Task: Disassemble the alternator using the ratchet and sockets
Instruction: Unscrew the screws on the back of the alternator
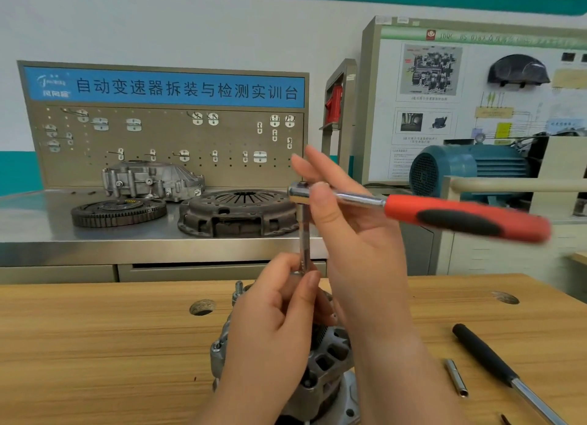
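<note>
Left hand [270,323]: the extension [304,234] is being pinched at its lower end between thumb and fingertips, just above the alternator [327,361].
Right hand [349,234]: the ratchet [460,215] is being pinched at its head between thumb and nearly straight fingers, above the left hand; the red handle is being pointed out to the right, blurred.
Extension: being held upright between both hands.
Alternator: being stood on the table [95,345] under the left hand, partly hidden by both wrists.
Right of the hands: a tube [455,377] and a black-handled tool [489,358] are being left lying on the table, apart.
</note>
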Tool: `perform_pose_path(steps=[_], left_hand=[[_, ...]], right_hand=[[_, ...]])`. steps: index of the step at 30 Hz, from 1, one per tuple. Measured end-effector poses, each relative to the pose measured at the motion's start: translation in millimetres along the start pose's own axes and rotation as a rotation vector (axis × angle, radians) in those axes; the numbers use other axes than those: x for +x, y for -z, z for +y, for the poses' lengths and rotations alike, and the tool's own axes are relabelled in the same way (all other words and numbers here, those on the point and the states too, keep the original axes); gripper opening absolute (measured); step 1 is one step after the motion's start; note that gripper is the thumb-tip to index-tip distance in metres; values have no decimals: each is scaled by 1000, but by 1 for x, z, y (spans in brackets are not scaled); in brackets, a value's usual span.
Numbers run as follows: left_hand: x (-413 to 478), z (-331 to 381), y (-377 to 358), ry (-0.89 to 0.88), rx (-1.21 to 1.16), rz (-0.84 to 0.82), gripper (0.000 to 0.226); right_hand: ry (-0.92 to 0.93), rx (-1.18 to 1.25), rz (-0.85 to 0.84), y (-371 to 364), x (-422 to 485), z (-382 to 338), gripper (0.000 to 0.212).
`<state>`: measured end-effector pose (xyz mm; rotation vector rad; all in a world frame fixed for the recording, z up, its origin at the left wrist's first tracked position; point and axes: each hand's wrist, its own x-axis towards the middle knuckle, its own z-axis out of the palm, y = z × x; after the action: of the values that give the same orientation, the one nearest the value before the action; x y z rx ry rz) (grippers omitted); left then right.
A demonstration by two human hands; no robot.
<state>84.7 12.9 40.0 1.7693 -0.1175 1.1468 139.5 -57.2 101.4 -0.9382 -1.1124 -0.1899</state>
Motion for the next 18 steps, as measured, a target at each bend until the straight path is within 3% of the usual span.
perform_pose_path(steps=[2,5,9,13,15,18], left_hand=[[0,-2,0,11,-15,4,15],[0,-1,2,4,-48,-8,10],[0,2,4,-30,-12,-61,24],[1,2,1,0,-27,-13,15],[0,0,1,23,-33,-5,17],[0,0,2,11,-28,7,12]], right_hand=[[69,-76,-36,0,-1,2,30],[-111,170,-35,-3,-1,3,23],[-322,265,-29,-3,0,3,52],[-114,80,1,-2,0,3,21],[-1,-26,-33,-2,0,2,25],[-106,121,-60,-3,-1,3,26]])
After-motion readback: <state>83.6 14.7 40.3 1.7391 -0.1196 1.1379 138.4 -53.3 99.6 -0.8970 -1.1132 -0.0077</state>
